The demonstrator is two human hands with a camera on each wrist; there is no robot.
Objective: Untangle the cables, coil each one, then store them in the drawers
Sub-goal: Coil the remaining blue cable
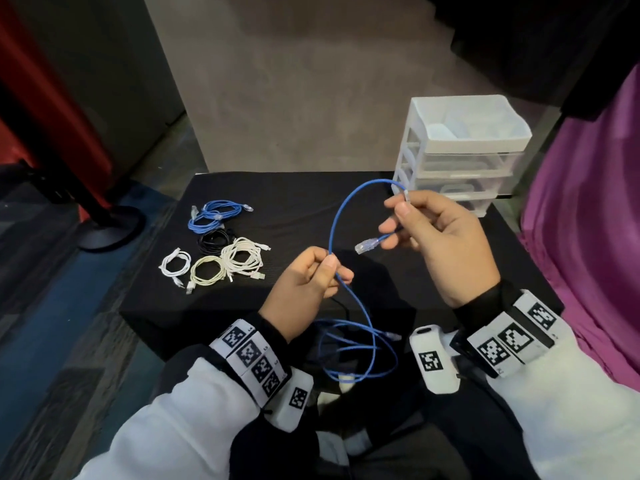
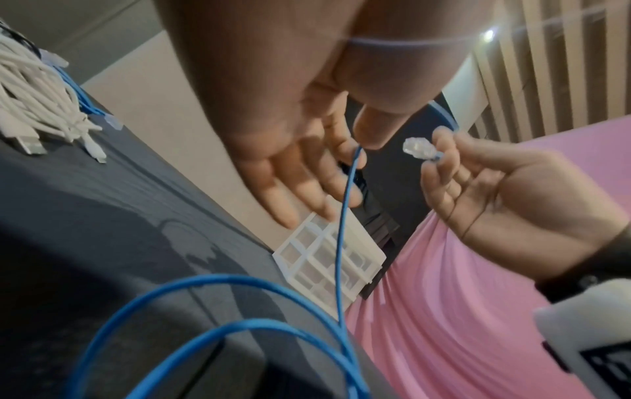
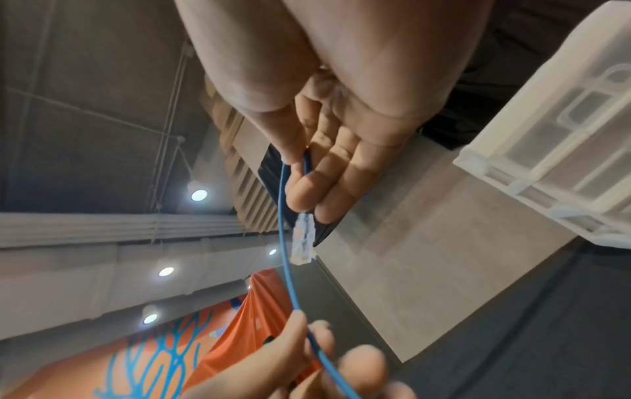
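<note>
Slack blue Ethernet cable (image 1: 349, 327) loops over my lap, light, limp, springy. Left hand (image 1: 304, 278) pinches mid-run; right hand (image 1: 436, 237) pinches it behind clear plug (image 1: 365, 244). I judge the grip best behind the plug, clip fragile. Drawer unit (image 1: 464, 150) beyond.

A black table (image 1: 294, 199) is seen; coiled cables (image 1: 221, 247) are laid at its left, a white drawer unit (image 1: 460, 157) at its far right.

1. Cable (image 1: 337, 216): blue, smooth sheath; plug (image 1: 366, 244) of clear glossy plastic.
2. Drawers (image 1: 460, 157): translucent, frosted plastic in a white plastic frame.
3. Desk (image 1: 294, 192): black matt cloth cover, slightly creased.
</note>
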